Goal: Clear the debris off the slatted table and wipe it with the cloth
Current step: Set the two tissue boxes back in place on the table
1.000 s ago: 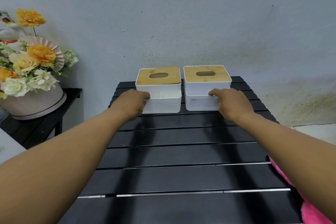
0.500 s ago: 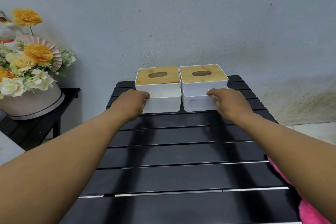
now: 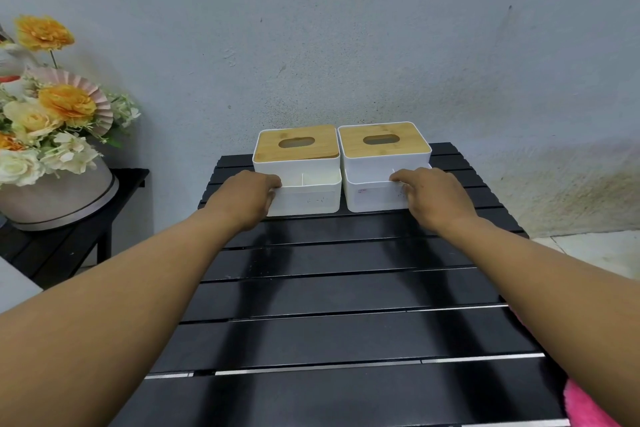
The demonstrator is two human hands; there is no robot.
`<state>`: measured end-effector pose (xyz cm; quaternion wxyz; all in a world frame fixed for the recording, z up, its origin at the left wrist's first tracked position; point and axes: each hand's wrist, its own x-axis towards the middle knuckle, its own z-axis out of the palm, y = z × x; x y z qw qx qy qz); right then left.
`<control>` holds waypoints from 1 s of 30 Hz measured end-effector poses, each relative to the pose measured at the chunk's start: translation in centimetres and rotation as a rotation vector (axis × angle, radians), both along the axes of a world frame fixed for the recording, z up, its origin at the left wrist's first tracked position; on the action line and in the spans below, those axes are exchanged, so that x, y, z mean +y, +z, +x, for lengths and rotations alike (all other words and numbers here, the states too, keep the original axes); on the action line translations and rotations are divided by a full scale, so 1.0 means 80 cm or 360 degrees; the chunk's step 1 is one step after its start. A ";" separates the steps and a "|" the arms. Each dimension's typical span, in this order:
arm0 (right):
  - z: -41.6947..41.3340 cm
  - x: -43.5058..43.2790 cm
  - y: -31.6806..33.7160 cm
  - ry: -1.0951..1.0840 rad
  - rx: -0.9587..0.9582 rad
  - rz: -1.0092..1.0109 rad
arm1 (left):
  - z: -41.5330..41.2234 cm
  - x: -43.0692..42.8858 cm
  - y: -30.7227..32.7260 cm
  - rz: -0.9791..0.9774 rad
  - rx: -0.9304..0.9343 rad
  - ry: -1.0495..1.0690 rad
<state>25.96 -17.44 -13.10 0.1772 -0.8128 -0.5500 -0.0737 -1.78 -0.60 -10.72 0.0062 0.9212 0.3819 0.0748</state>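
Note:
Two white tissue boxes with wooden lids stand side by side at the far end of the black slatted table (image 3: 346, 291). My left hand (image 3: 242, 199) grips the front left corner of the left box (image 3: 304, 177), fingers curled over its front compartment rim. My right hand (image 3: 434, 199) grips the front right corner of the right box (image 3: 374, 166) the same way. The two boxes almost touch. A pink cloth (image 3: 585, 406) shows at the table's near right corner, partly behind my right forearm.
A grey wall rises just behind the boxes. To the left, a pale pot of orange and white flowers (image 3: 52, 135) stands on a low black side table (image 3: 69, 243). Pale floor tiles (image 3: 595, 250) show at the right.
The right box has slid left, closing the gap to the left box. Both hands have kept their grip on the boxes.

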 end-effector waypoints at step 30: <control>-0.049 -0.015 0.027 -0.0005 -0.0180 -0.0065 | 0.011 -0.054 0.017 0.0315 0.0009 -0.0070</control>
